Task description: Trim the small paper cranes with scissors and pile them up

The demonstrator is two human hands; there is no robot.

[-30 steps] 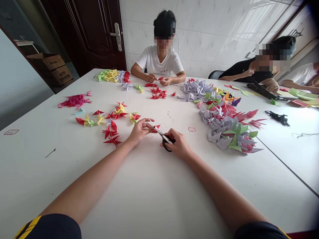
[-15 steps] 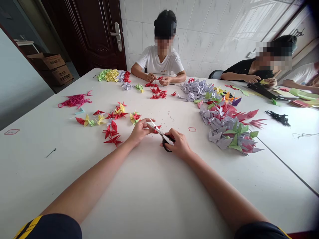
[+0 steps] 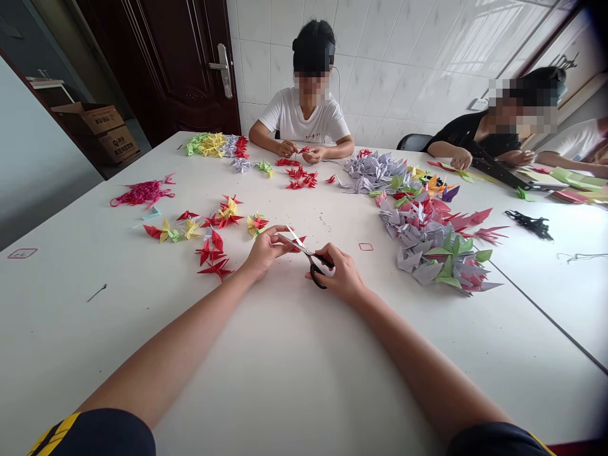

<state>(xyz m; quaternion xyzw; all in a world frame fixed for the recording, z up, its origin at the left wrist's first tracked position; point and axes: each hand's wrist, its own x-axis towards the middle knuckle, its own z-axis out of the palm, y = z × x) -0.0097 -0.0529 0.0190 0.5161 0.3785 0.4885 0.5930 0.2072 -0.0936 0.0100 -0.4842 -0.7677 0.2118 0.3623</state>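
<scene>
My right hand (image 3: 338, 273) is closed round the black handles of a pair of scissors (image 3: 304, 249). The blades point up and left, parted a little, beside my left fingertips. My left hand (image 3: 266, 250) pinches a small red paper crane (image 3: 299, 242), partly hidden behind the blades and fingers. Left of that hand lie red and yellow paper cranes (image 3: 223, 218) in a loose group, with more red ones (image 3: 212, 253) nearer me.
A large heap of grey, pink and green cranes (image 3: 427, 240) spreads on the right. Pink cord (image 3: 144, 192) lies at the left, black cord (image 3: 529, 223) at the right. Across the white table (image 3: 266, 367), a person in a white shirt (image 3: 304, 117) handles a red crane; another wears black (image 3: 479, 136).
My hands and the scissors have barely moved. The co-worker in black has reached one hand down to the coloured paper on the table.
</scene>
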